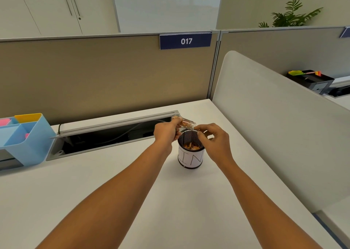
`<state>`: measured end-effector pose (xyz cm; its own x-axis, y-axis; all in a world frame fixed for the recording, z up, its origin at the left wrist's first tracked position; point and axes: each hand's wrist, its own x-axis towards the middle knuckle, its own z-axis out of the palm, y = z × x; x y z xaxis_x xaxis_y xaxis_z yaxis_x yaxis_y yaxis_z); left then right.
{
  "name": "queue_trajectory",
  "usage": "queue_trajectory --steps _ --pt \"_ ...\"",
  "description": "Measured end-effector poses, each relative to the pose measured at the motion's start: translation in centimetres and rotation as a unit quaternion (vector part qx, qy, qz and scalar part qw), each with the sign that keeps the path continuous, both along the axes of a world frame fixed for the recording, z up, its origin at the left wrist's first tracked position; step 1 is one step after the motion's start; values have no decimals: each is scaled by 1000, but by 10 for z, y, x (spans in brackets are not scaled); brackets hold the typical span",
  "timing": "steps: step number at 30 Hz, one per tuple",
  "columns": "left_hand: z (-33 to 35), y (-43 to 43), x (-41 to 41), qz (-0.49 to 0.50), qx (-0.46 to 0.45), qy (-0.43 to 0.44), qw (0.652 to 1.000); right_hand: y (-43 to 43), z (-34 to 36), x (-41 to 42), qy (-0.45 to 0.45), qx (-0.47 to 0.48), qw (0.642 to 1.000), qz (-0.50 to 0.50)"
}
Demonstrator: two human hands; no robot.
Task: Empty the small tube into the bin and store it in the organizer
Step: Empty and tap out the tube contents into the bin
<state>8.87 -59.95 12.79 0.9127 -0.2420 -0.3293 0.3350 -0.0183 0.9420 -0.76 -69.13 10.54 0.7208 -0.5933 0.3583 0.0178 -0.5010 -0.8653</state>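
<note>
A small clear tube [186, 123] with brownish bits inside lies tilted, its mouth pointing right and down over the bin. My left hand [166, 133] grips the tube near its base. The bin [191, 156] is a black mesh cup wrapped in white paper lettered "BIN", standing mid-desk; brown shavings lie inside it. My right hand [213, 140] is at the bin's right rim, fingertips pinched near the tube's mouth; whether they hold anything is unclear. A light-blue organizer [28, 142] stands at the left edge of the desk.
An open cable trough [106, 135] runs along the back of the white desk [132, 201], behind my hands. A curved white divider [274, 125] walls the right side. A tan partition with a "017" sign [185, 41] closes the back.
</note>
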Motion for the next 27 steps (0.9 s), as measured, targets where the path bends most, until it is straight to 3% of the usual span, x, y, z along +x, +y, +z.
queue_trajectory --steps 9,15,27 --pt "0 -1 -1 -14 -4 -1 1000 -4 -8 5 114 -125 983 74" --pt "0 -2 -3 -38 10 -15 999 -2 -10 6 175 -210 960 63" --pt "-2 4 1 -27 41 -58 997 -12 -12 -2 185 -278 941 50"
